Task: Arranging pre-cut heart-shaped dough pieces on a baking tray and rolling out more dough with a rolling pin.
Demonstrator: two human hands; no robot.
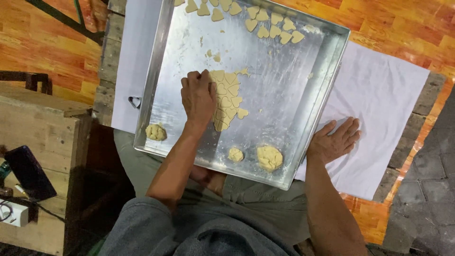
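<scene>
A large square metal tray (pixel 327 76) rests across my lap. In its middle lies a flat dough sheet (pixel 231 100) cut into heart shapes. My left hand (pixel 198 97) is knuckles-up on the sheet's left edge, with its fingers curled down and the fingertips hidden. Rows of cut dough hearts (pixel 268 24) lie along the tray's far edge. Three dough lumps sit near the front: one at the left (pixel 156 132), a small one (pixel 235 154) and a bigger one (pixel 269 158). My right hand (pixel 334 140) lies flat with fingers spread on a white sheet (pixel 384 90) right of the tray.
A heart-shaped metal cutter (pixel 135 101) lies on the white sheet left of the tray. A wooden crate (pixel 42 123) at the left carries a dark phone (pixel 29 173) and a white plug block (pixel 14 213). Orange wood-pattern floor surrounds the work area.
</scene>
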